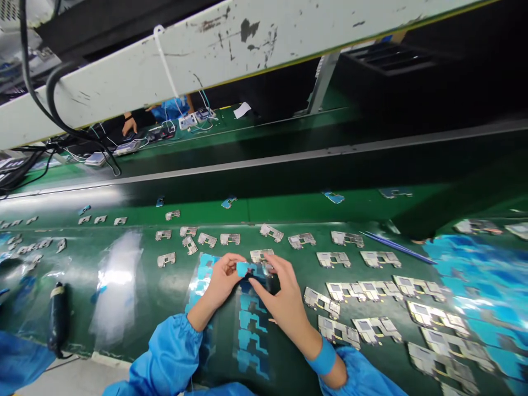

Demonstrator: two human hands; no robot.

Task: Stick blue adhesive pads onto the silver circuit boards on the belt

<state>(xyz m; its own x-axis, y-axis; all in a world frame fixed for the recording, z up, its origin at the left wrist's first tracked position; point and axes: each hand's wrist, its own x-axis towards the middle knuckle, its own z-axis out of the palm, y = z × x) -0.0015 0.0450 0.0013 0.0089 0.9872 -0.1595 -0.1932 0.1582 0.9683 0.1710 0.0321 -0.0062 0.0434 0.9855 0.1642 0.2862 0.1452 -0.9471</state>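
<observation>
Left of center, a bare strip of green bench point(160, 294) runs between clear film point(117, 302) and the blue sticker sheet point(204, 269), passable until the blue sleeve point(169, 349) closes it below. Metal boards point(325, 258) and a thin purple tool point(398, 247) clutter the right. A pale beam point(264, 33) bars the top.

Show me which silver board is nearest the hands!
The silver board just beyond them, partly behind the right hand; the other silver boards lie farther away.

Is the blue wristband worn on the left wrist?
No, the blue wristband is around the right wrist, between the right hand and the blue sleeve.
</observation>
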